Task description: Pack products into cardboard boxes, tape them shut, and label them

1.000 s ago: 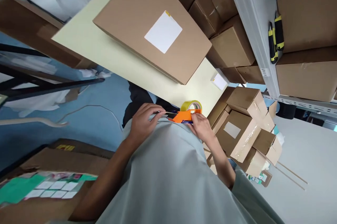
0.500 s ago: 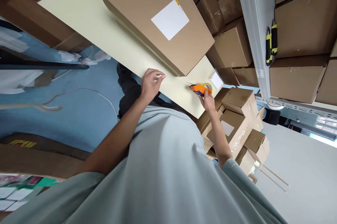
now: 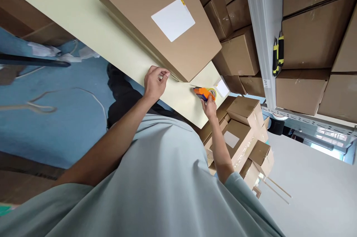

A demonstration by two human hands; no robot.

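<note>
A large brown cardboard box [image 3: 139,3] with a white label [image 3: 173,19] lies on the pale yellow tabletop [image 3: 92,40]. My left hand [image 3: 155,84] is beside the box's near edge, thumb and fingertips drawn together in a pinch. Whatever might be between those fingertips is too small to make out. In my right hand [image 3: 209,107] is an orange tape dispenser [image 3: 203,93] with a roll of tape, held just off the box's near right corner. Past the dispenser, a small white-topped box [image 3: 222,87] rests at the table's end.
Stacked cartons [image 3: 237,53] stand behind the table, and more cartons [image 3: 244,112] sit beyond its right end. Two yellow-and-black cutters [image 3: 278,54] lie on the white shelf beam [image 3: 260,36]. A cord [image 3: 67,90] trails over the blue floor.
The whole view has shifted, moving most things leftward in the picture. My left hand keeps its pinched shape by the box edge. My right hand still grips the tape dispenser.
</note>
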